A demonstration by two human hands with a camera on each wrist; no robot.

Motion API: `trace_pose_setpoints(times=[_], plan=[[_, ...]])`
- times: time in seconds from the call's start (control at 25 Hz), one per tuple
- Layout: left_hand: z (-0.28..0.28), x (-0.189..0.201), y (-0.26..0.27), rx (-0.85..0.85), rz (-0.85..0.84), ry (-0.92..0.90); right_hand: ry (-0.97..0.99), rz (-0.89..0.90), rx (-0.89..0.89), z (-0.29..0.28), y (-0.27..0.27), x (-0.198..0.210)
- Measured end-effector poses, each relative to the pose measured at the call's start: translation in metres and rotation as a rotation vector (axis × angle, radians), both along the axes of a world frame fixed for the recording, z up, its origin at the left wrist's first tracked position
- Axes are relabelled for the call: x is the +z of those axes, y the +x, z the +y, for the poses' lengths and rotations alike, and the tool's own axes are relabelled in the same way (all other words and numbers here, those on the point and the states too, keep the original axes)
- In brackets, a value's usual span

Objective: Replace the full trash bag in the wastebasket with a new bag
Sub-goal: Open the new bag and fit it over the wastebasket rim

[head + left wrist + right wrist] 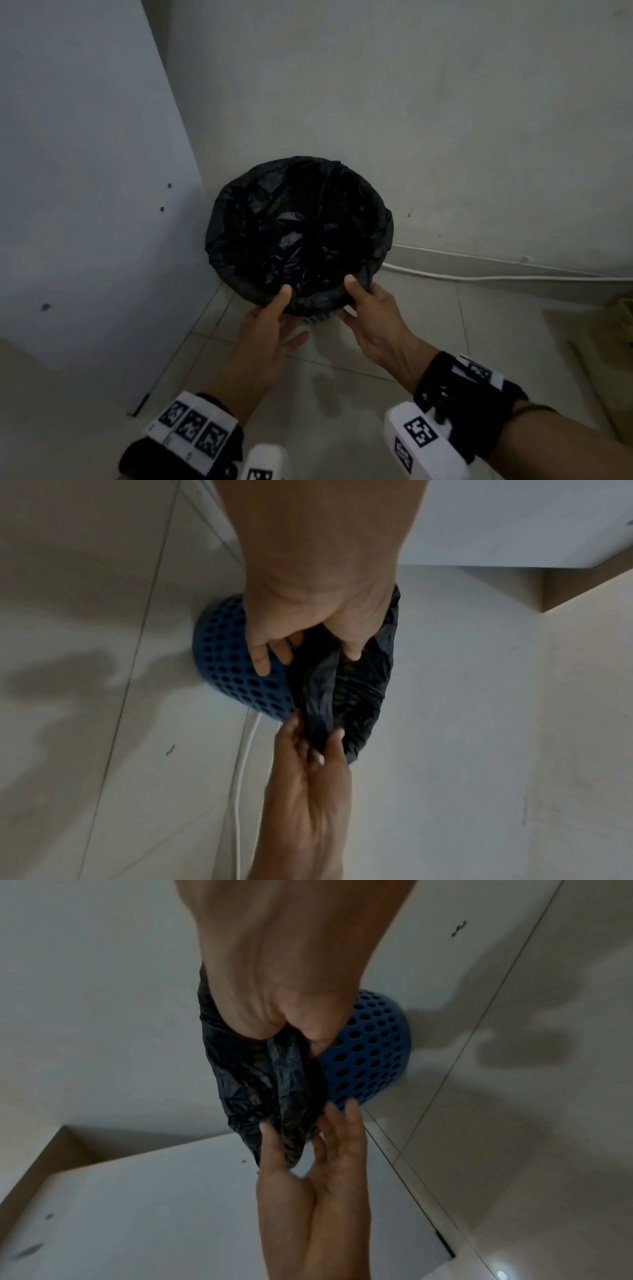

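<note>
A blue perforated wastebasket (317,319) (232,669) (369,1047) stands on the floor in a corner. A black trash bag (298,226) (356,696) (260,1074) lines it, folded over the rim. Both hands are at the near rim. My left hand (287,311) (304,653) (308,1123) has its thumb on the bag's folded edge, and its fingers reach out straight below, along the basket's wall. My right hand (352,298) (318,731) (294,1039) pinches the bag's overhang between thumb and curled fingers. The inside of the bag is too dark to read.
A white cabinet panel (85,171) rises close on the left and a plastered wall (411,102) stands behind the basket. A white cable (479,275) runs along the wall's foot. Cardboard (616,325) lies at the right edge. Pale tile floor (342,394) spreads under my arms.
</note>
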State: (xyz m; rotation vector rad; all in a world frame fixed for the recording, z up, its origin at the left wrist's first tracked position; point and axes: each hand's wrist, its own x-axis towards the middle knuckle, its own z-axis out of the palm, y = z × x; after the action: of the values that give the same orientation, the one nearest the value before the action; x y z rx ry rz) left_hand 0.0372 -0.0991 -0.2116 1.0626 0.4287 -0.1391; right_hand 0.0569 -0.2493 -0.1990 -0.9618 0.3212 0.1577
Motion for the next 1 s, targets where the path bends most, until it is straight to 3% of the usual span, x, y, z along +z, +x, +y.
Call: trace_pose_setpoints(times=[0.24,0.44,0.72,1.0], plan=[[-0.01,-0.005,0.014,0.101,0.008,-0.082,0.036,-0.013,-0.076,0.02,-0.007,-0.005],[-0.011,-0.008,0.016,0.133,-0.058,-0.132,-0.031,0.079,-0.004,0.006,-0.005,-0.001],[0.008,-0.01,0.017,0.155,-0.166,-0.172,0.003,0.017,-0.108,-0.018,0.006,0.013],[-0.02,-0.007,0.004,0.102,-0.011,-0.207,-0.065,-0.117,-0.035,0.004,-0.001,-0.007]])
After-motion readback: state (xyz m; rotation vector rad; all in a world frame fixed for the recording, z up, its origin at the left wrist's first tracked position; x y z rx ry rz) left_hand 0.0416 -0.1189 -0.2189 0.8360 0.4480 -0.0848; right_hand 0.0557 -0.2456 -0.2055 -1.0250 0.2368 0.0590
